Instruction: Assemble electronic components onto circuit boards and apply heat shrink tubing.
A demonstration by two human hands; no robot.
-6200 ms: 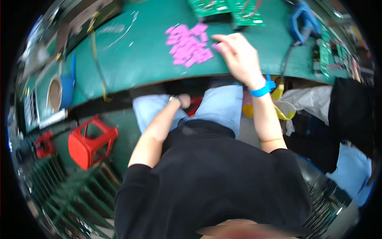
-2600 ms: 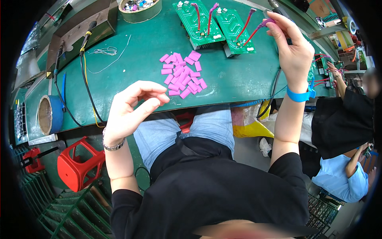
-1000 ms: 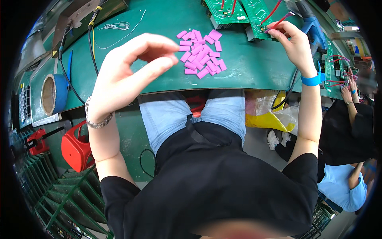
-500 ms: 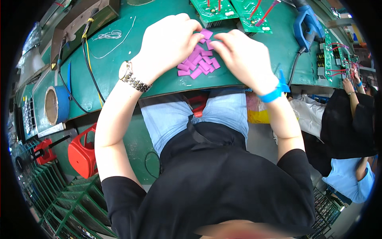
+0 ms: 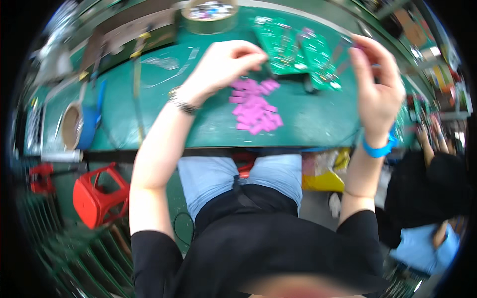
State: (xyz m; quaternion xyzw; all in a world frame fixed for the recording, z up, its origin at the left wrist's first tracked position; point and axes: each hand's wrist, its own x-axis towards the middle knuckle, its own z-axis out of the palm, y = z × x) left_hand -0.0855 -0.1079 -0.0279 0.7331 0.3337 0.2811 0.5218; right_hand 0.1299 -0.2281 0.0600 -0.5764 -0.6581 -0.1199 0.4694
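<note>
Short purple sleeves [image 5: 254,111] lie in a loose pile on the green bench in front of me. Just above the pile, my left hand [image 5: 226,67] has thumb and forefinger pinched together; blur hides what they hold, if anything. My right hand [image 5: 381,87] is raised at the right, beside the upright wires of a green circuit board [image 5: 318,59]. Its thumb and forefinger close at the tip of a wire, with a trace of purple sleeve [image 5: 357,45] between them. A second green circuit board [image 5: 280,47] stands left of that one.
A round tub [image 5: 209,20] of small parts stands at the back. On the left are a blue tape roll [image 5: 82,126], cables and a long metal tray [image 5: 126,39]. A red stool [image 5: 102,196] is below the bench. Another person [image 5: 427,174] works at the right.
My right hand has left the purple pile and moved up and right to the board's wires. My left hand stays near the pile. The view has shifted, showing more of the bench's back.
</note>
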